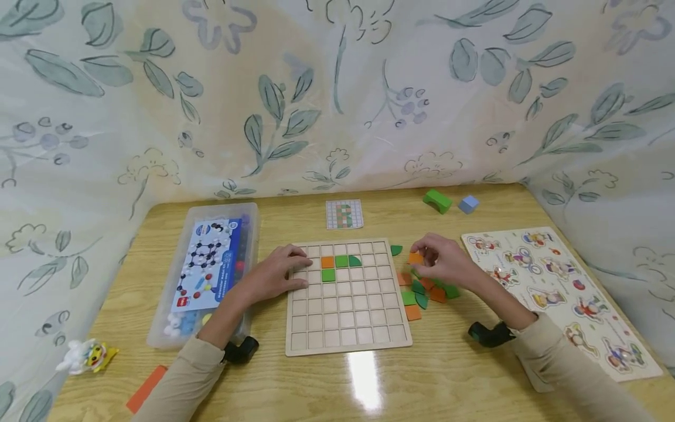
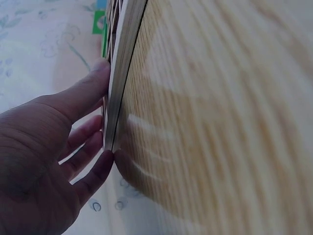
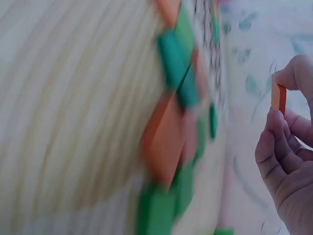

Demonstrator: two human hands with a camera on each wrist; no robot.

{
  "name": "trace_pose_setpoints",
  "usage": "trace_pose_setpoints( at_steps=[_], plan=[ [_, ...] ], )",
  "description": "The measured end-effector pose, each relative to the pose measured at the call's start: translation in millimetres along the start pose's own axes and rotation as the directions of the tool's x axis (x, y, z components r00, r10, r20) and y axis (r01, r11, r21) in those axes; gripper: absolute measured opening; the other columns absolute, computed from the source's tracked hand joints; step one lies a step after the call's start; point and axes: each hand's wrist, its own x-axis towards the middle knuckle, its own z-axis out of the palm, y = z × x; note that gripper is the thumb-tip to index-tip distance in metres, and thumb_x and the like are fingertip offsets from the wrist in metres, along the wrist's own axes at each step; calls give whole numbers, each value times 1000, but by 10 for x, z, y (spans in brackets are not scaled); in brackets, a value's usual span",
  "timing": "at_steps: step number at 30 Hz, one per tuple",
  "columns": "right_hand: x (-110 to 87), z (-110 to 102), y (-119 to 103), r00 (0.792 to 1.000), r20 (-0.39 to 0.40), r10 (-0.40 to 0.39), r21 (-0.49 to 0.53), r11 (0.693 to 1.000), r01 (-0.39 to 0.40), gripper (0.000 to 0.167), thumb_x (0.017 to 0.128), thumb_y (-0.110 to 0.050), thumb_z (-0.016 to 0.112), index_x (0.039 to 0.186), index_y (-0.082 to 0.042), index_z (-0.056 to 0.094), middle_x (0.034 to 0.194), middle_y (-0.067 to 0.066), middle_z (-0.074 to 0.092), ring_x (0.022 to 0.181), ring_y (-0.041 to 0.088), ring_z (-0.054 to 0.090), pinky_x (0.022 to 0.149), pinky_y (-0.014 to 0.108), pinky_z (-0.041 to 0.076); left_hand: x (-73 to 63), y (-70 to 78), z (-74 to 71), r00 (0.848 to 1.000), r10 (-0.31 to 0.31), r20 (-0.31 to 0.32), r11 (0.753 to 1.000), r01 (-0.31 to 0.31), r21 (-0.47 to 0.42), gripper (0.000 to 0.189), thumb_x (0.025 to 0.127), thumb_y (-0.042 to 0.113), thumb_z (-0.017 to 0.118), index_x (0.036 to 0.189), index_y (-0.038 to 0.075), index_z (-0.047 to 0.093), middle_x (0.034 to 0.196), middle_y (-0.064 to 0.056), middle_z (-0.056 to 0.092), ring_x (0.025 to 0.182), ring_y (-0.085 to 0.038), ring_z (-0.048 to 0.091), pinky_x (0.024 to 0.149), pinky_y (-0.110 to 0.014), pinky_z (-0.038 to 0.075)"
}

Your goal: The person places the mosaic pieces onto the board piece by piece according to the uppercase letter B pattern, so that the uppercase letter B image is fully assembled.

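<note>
A wooden grid board (image 1: 345,337) lies flat on the table. Orange, light green and dark green tiles, among them an orange square (image 1: 328,262) and a dark green quarter-round (image 1: 355,261), sit in its upper cells. At the board's left edge, my left hand (image 1: 274,272) rests with thumb and fingertips touching the rim, as the left wrist view also shows. My right hand (image 1: 445,261) pinches an orange square tile (image 3: 278,98) between thumb and fingers, raised over a loose pile of green and orange tiles (image 1: 437,294) right of the board.
Behind the board lies a small pattern card (image 1: 345,214). A plastic box with a molecule-model label (image 1: 205,258) is at left, a picture peg puzzle (image 1: 548,275) at right. A green arch block (image 1: 437,200) and blue block (image 1: 468,204) stand at the back; a small toy figure (image 1: 87,356) sits front left.
</note>
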Motion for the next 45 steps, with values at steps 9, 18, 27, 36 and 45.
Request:
trace_pose_setpoints(
  at_steps=[9,18,27,36,45],
  plan=[
    [348,340,-519,989,31,-141,157,978,135,20,81,-9,74,99,-11,67,81,1,55,64,5,50,59,22,46,27,14,-7,1000,-10,3,1000,10,1,47,89,32,70,130,11,62,131,-9,53,121,-27,49,100,-45,45],
    [658,801,-733,959,145,-244,191,958,214,17,83,-12,71,99,-9,67,84,2,57,66,3,49,60,20,45,57,-1,4,1000,7,-6,1000,-7,6,44,89,31,71,128,12,64,130,-8,55,119,-26,50,98,-43,46],
    [763,965,-781,950,183,-254,192,957,219,17,84,-14,71,100,-9,67,84,2,57,66,3,48,61,19,44,46,-25,12,1000,1,-11,1000,-1,16,43,89,30,71,126,11,64,129,-8,55,118,-25,51,99,-43,45],
    [784,1049,-824,922,297,-249,96,968,230,24,85,-21,73,105,-8,68,87,1,55,68,3,49,64,17,44,19,-22,3,1000,1,-12,1000,-1,16,44,88,30,71,127,10,64,128,-9,55,119,-26,51,99,-45,45],
    [763,1094,-800,923,296,-247,58,969,241,24,89,-25,70,108,-11,69,90,0,57,69,6,51,65,17,44,33,-29,2,1000,1,-4,1000,-1,26,45,89,32,71,128,11,63,129,-8,55,119,-26,51,99,-44,46]
  ],
)
